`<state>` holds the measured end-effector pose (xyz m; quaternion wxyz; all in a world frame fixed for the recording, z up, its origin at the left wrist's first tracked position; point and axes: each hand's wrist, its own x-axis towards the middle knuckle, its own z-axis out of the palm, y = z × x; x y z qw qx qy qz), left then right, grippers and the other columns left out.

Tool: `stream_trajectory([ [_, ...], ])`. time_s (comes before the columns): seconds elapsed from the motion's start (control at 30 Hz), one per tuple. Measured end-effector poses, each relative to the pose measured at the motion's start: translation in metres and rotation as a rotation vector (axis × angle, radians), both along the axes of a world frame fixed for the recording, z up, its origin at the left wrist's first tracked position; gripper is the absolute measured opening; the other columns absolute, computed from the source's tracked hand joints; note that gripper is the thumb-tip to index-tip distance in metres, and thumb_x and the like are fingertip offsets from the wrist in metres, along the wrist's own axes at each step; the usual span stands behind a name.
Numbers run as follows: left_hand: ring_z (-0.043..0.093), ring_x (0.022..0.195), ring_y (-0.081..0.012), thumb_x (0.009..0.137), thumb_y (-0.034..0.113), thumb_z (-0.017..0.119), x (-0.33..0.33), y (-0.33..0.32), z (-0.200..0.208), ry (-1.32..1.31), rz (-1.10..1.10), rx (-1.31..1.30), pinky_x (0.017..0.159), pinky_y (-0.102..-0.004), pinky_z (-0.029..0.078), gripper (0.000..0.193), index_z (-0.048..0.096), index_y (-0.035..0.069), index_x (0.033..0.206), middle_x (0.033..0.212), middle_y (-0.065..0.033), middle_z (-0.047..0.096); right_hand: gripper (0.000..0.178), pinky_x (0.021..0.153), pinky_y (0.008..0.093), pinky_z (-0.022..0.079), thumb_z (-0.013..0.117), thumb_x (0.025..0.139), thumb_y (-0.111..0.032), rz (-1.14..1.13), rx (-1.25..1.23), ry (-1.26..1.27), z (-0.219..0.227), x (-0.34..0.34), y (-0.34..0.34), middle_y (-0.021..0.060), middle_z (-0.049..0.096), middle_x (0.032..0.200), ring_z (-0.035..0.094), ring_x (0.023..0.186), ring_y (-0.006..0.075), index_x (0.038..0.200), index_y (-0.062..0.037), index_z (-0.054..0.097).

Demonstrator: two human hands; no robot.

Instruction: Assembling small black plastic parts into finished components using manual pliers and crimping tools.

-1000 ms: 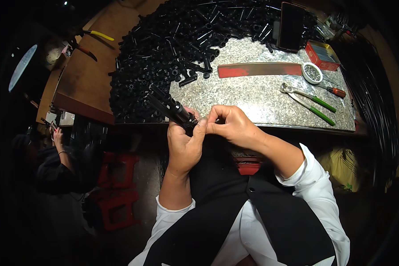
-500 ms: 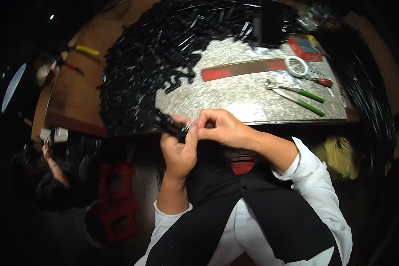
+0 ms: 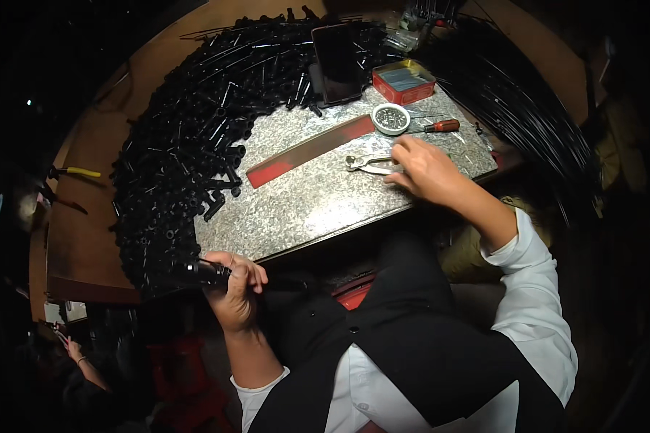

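Note:
My left hand (image 3: pixel 235 285) is closed around a black tubular piece (image 3: pixel 208 273) at the near left corner of the stone slab. A thin bright strand shows by its fingers; what that strand is, I cannot make out. Over on the right, my right hand (image 3: pixel 433 172) bends its fingers round the handles of steel pincers (image 3: pixel 368 165). The pincers lie on the slab with their jaws pointing left. My hand covers most of their green grips.
The speckled slab (image 3: pixel 282 216) also bears a red-and-brown bar (image 3: pixel 303 153), a white bowl of small metal bits (image 3: pixel 391 119), a screwdriver (image 3: pixel 442 126), a red tin (image 3: pixel 404 83) and a phone (image 3: pixel 337 65). Black tubes (image 3: pixel 173 159) heap leftward; black rods (image 3: pixel 513 101) lie right.
My hands have parted. The right has left the black piece and moved right onto the pincers; the left has drawn left with the piece. The view has turned.

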<state>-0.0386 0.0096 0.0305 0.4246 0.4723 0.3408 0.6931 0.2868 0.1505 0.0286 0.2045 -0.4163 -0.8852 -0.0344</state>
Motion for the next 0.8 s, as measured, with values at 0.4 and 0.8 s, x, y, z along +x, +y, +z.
stream_trajectory([
  [0.4, 0.040, 0.050, -0.0103, 0.095, 0.009, 0.051, 0.009, 0.003, -0.004, 0.055, 0.110, -0.049, 0.052, -0.0253, 0.039, 0.014, 0.042, 0.007, 0.085, 0.061, -0.0012, 0.041, 0.027, 0.074, 0.0430, 0.044, 0.064, 0.083, -0.024, -0.001, 0.004, -0.083, -0.024, 0.018, 0.010, 0.0146, 0.053, 0.087, 0.054, 0.084, 0.0334, 0.081, -0.0007, 0.050],
  [0.8, 0.055, 0.052, -0.0122, 0.086, -0.003, 0.060, 0.017, 0.000, -0.003, 0.029, -0.018, -0.149, 0.051, -0.0258, 0.048, 0.018, 0.044, 0.005, 0.086, 0.062, -0.0040, 0.053, 0.015, 0.053, 0.0312, 0.041, 0.064, 0.085, -0.008, -0.022, -0.380, 0.543, -0.002, -0.022, -0.014, 0.0106, 0.051, 0.068, 0.053, 0.061, 0.0197, 0.083, -0.0025, 0.050],
])
